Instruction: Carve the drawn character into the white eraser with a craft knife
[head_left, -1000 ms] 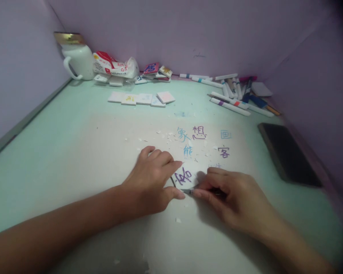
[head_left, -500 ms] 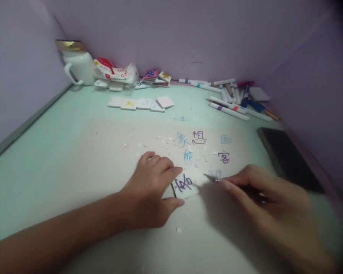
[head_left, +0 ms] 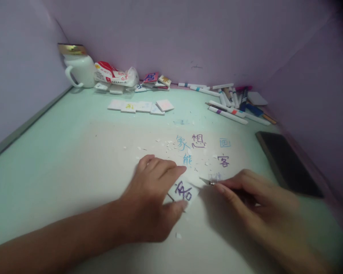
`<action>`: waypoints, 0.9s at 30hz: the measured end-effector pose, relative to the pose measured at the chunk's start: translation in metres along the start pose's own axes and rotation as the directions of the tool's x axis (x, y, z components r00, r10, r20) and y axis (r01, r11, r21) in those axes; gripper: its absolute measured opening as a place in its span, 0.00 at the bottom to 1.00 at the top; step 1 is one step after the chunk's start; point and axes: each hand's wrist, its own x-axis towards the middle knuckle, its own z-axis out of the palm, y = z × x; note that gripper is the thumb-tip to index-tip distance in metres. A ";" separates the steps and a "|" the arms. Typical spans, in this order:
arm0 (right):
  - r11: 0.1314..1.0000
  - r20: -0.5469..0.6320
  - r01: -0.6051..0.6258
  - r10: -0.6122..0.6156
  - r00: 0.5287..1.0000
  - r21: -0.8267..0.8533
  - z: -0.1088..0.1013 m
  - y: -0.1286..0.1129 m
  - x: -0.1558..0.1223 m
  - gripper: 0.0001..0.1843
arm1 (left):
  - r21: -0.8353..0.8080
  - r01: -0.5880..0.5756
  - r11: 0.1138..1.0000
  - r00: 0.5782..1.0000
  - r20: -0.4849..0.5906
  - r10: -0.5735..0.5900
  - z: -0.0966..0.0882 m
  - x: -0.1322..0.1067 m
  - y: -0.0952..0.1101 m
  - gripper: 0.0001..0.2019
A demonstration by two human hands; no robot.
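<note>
A small white tile (head_left: 196, 192) bearing a purple handwritten character lies on the table, turned at an angle. My left hand (head_left: 154, 201) holds it by its edges, thumb at the near side and index finger at the far side. In my right hand (head_left: 254, 205) is a craft knife (head_left: 205, 181), gripped near its metal collar. Its pointed blade hovers by the tile's upper right corner; contact cannot be made out. The knife's handle is mostly hidden by my fingers. White shavings (head_left: 169, 144) are scattered beyond the tile, near coloured characters written on the tabletop.
At the back left stand a white mug (head_left: 84, 70) and a tissue pack (head_left: 116, 74). White tiles (head_left: 140, 106) lie in a row before a pile of coloured cards (head_left: 151, 78). Several markers (head_left: 227, 114) lie back right, with a dark flat block (head_left: 286, 163) at the right.
The tile has turned clockwise between my left thumb and index finger. My right hand and the knife have shifted slightly left. The whole view has moved a little.
</note>
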 end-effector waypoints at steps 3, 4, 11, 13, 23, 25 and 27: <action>0.999 0.008 0.035 -0.035 0.999 -0.011 0.002 0.003 -0.001 0.08 | 0.092 0.022 0.996 0.995 0.096 -0.031 0.002 0.001 0.008 0.28; 0.999 0.018 0.040 -0.040 0.999 -0.015 0.003 0.004 -0.001 0.08 | 0.100 0.020 0.995 0.992 0.120 -0.032 0.002 0.001 0.009 0.28; 0.995 0.061 0.053 -0.048 0.997 -0.084 0.004 0.003 -0.005 0.11 | 0.037 0.000 0.999 0.990 0.144 -0.005 0.001 -0.001 0.007 0.26; 0.979 0.057 0.129 -0.121 0.991 -0.155 0.004 0.002 -0.005 0.12 | 0.036 0.008 0.999 0.991 0.132 -0.013 0.001 -0.001 0.006 0.24; 0.913 0.136 0.253 -0.220 0.966 -0.321 0.005 -0.006 -0.008 0.13 | -0.028 -0.025 0.999 0.985 0.168 0.029 -0.003 0.002 0.003 0.26; 0.923 0.118 0.217 -0.188 0.975 -0.318 0.007 -0.011 -0.009 0.15 | -0.027 -0.030 0.999 0.985 0.166 0.035 -0.003 0.002 0.002 0.27; 0.922 0.091 0.191 -0.170 0.981 -0.337 0.008 -0.016 -0.010 0.17 | -0.029 -0.033 0.999 0.986 0.165 0.038 -0.003 0.001 0.002 0.27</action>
